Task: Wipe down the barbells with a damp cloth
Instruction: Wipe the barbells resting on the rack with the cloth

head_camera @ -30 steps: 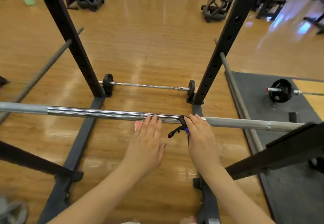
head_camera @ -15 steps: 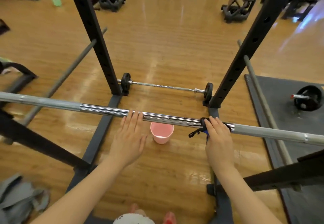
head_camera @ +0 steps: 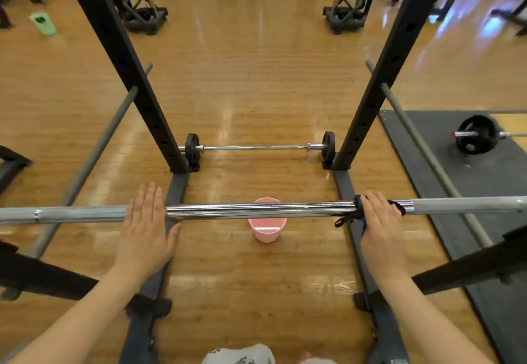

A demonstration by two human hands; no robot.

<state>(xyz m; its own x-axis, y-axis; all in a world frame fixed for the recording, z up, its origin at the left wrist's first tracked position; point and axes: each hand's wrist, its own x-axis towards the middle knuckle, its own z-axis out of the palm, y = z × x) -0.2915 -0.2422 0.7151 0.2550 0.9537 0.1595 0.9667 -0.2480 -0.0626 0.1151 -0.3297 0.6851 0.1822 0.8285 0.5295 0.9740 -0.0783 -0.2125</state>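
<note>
Gym, wooden floor (head_camera: pixel 256 84). Bar (head_camera: pixel 256 210) across rack. Left hand (head_camera: pixel 145 227): flat, fingers spread on bar. Right hand (head_camera: pixel 380 225): pressing dark cloth (head_camera: pixel 349 217) around bar.

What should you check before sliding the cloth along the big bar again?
1. Dark cloth wrapped on the barbell: ok.
2. Right hand pressing the cloth: ok.
3. Left hand laid flat on the bar to steady it: ok.
4. Bar between the hands bare: ok.
5. Pink bucket on the floor under the bar, near: ok.
6. Cloth wet enough: cannot tell.
</note>
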